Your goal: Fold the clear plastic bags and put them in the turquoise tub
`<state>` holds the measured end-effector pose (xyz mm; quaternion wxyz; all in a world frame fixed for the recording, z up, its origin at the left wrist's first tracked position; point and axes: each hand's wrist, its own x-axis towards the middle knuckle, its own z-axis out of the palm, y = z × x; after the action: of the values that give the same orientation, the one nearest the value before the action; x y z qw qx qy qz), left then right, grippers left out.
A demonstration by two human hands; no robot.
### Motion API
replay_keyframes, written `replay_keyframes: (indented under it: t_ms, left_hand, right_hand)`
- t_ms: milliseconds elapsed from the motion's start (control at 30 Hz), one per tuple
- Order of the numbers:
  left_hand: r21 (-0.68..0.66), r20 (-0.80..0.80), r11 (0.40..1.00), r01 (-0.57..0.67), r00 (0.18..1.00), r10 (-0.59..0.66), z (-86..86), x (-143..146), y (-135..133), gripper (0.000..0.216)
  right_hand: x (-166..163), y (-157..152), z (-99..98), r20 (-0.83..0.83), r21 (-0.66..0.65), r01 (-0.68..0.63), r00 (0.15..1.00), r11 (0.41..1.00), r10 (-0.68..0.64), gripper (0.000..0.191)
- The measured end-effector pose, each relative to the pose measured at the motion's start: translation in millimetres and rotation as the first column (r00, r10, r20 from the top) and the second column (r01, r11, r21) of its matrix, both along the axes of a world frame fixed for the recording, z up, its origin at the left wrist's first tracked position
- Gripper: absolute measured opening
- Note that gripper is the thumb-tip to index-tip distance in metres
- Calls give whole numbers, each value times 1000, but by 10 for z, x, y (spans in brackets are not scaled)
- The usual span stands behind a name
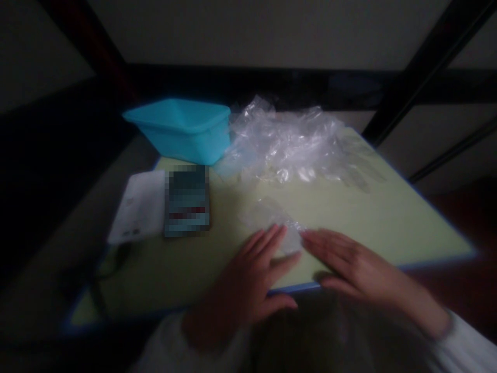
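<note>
both hands are over the near edge of a yellow-green table (407, 223), with a clear bag (269, 210) lying flat in front of them. left hand (254, 269): open, fingers stretched forward and slightly spread, thumb held apart toward the table edge; the leading fingertips rest at the near left part of the bag. right hand (355, 259): open, flattened, fingers close together and pointing left, thumb lower; its foremost fingertips meet the bag's right corner. whether any film is pinched there cannot be told. the bag is thin, creased and shiny along its right side, its outline faint against the tabletop. beyond it, across the back of the table, a loose heap (287, 140) of crumpled clear plastic, with bright glints. left of the heap and just beside it, a turquoise tub (205, 140), upright, wider at the rim than at the base; its contents cannot be made out. nearer, on the left, a dark flat object (187, 202), pixelated, next to a white panel (142, 207) at the table's left side. blue trim runs along the table edge. light is dim, outer areas blurred.
</note>
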<state>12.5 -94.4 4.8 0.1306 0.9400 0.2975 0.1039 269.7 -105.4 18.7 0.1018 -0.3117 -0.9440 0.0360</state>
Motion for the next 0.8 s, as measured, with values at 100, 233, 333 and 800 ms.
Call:
replay_keyframes:
  t_ms: [100, 233, 333, 800]
  left_hand:
    - [-8, 10, 1000, 4, 1000, -4, -6, -7, 0, 71]
    - [7, 38, 1000, -12, 999, 12, 2, -15, -17, 76]
    - [25, 66, 999, -26, 998, 24, 14, -24, -32, 77]
    - [109, 31, 993, -45, 999, 42, 35, 166, 149, 74]
  right_hand:
    - [7, -1, -6, -1, 1, 10, 1000, 1000, -10, 51]
    - [13, 4, -5, -22, -24, 14, 1000, 1000, -15, 51]
    - [16, 7, 0, -26, -48, 25, 999, 999, -27, 51]
    - [-233, -177, -91, 66, 80, 126, 989, 989, -132, 96]
